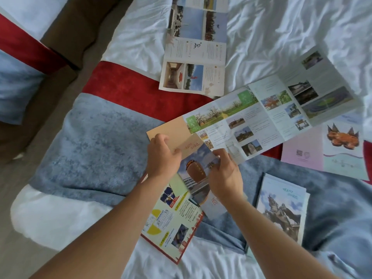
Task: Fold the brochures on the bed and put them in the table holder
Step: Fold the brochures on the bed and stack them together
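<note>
A bed with rumpled white sheets fills most of the view, crossed by a red fabric band and a mottled blue-grey runner. At far left a second bed with the same colours stands beyond a strip of brown floor.

Several paper brochures lie spread on the bed: a long unfolded landscape-photo brochure running diagonally, a tall white photo brochure at the top, a pink-and-mint brochure at right, a folded blue statue-cover brochure near the right forearm, and a yellow-green red-edged brochure under the arms.

The left hand and right hand both pinch the near end of the long brochure, fingers closed on its urn-picture panel, which is bent over at the tan end. No table holder is in view.
</note>
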